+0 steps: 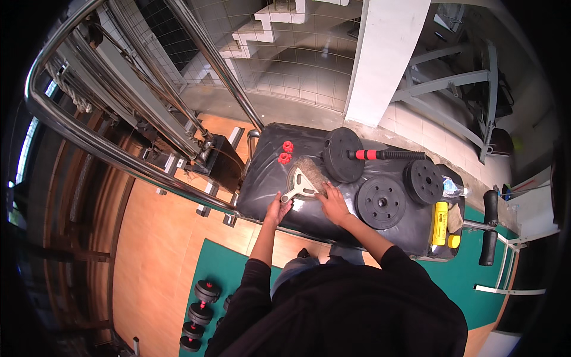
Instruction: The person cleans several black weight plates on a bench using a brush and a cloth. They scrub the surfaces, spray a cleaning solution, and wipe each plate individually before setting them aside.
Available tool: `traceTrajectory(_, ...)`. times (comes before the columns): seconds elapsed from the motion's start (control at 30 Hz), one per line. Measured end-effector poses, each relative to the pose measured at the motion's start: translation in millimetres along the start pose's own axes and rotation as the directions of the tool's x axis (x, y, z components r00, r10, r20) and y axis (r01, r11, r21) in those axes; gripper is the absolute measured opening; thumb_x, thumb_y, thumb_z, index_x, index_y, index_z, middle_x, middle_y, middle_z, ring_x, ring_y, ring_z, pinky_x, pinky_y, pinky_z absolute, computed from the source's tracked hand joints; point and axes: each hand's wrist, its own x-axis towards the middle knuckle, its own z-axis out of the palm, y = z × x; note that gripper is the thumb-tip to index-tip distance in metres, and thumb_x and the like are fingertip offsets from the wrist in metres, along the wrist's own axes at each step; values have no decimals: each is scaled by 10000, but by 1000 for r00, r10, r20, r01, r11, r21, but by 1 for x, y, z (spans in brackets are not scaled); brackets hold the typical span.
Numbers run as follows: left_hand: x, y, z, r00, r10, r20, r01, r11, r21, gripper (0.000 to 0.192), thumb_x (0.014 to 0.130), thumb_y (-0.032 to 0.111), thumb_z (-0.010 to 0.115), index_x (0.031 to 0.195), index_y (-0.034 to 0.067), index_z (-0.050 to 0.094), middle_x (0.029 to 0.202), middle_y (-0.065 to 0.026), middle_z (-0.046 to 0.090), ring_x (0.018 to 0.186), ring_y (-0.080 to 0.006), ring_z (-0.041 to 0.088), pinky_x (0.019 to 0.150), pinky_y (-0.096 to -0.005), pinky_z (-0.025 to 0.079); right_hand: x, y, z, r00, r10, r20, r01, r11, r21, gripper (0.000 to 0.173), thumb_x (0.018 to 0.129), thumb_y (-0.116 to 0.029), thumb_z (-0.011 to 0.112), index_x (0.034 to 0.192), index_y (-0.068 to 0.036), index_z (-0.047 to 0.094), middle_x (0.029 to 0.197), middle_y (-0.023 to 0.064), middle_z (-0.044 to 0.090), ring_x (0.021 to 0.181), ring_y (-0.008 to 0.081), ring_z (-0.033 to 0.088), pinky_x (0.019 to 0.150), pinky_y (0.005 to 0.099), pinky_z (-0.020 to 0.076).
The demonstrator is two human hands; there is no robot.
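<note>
On the black padded bench (263,187) lies a brush (305,182) with a cream plastic handle and tan bristles. My left hand (279,209) holds the brush's handle end. The fingers of my right hand (333,204) touch the bristle side. Two red star-shaped collar nuts (286,152) sit behind the brush. A dumbbell bar (392,155) with red bands passes through an upright black weight plate (342,155). Two loose black weight plates (381,203) (423,180) are further right.
A clear bottle (453,187), a yellow bottle (440,223), a yellow cap (453,241) and a cloth (455,218) lie at the bench's right end. Chrome rails (134,154) of a cable machine rise at left. Dumbbells (200,313) stand on a green mat (223,263).
</note>
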Motion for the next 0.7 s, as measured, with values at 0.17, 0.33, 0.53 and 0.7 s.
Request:
traceTrajectory(0.17,-6,6,-3,999,22,23,-22,1000,-17,494,885,488,533,1053,23,541,1000,-136,611,935,-233,622,788,-329,516,-54,-4,-12,990,78,-115,-68,994,87,534,745,-113,630,1254,-98,468,1396,207,278,1317,389,237,1071,472,233)
traceTrajectory(0.33,-11,0,-5,1000,7,-3,-7,995,101,654,791,696,487,1093,116,495,1085,-75,556,972,-213,580,824,-346,479,-116,-1,-9,967,220,-128,-192,960,205,508,745,-100,630,1230,-93,479,1367,198,309,1302,383,256,1057,474,254)
traceTrajectory(0.53,-20,-39,-23,985,-97,-141,83,991,-104,641,834,647,466,1182,109,472,1164,-74,529,1055,-214,524,875,-359,434,-176,13,7,924,359,-131,-321,916,241,353,777,-127,645,1119,-108,561,1301,163,427,1214,353,387,1014,430,337)
traceTrajectory(0.7,-44,-100,-36,918,-395,18,371,876,309,244,878,345,605,1027,152,582,928,37,609,774,-121,578,694,-270,483,-222,15,4,832,532,-158,-458,820,344,172,786,-175,655,941,-100,653,1135,106,560,1062,291,519,907,380,430)
